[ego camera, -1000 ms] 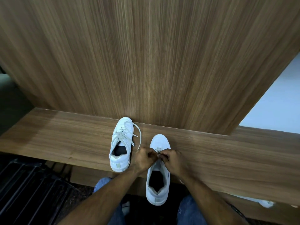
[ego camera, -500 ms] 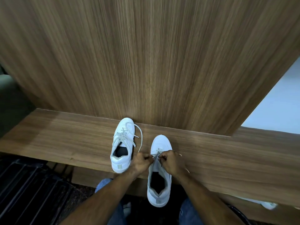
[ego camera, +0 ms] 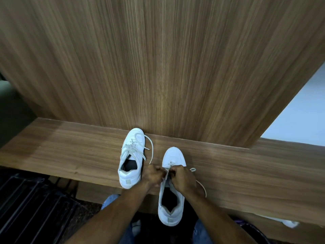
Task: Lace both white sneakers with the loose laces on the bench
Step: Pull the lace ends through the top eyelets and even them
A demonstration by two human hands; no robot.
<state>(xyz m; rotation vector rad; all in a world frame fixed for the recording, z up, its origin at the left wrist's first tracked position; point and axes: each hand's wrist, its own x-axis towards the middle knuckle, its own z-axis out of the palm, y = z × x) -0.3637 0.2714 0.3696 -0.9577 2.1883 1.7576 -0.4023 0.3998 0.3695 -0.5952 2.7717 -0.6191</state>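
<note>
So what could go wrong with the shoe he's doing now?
The right sneaker sticks out past the front edge of the bench, heel in the air, so a hard tug from the left hand or right hand might tip it off. Its loose lace trails near that edge and could snag under the arm. The left sneaker sits close by, so an elbow could knock it.

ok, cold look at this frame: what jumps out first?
Two white sneakers on the wooden bench. The left sneaker is already laced, toe against the back panel. Both hands, left hand and right hand, pinch the lace over the right sneaker, whose heel overhangs the bench edge.
</note>
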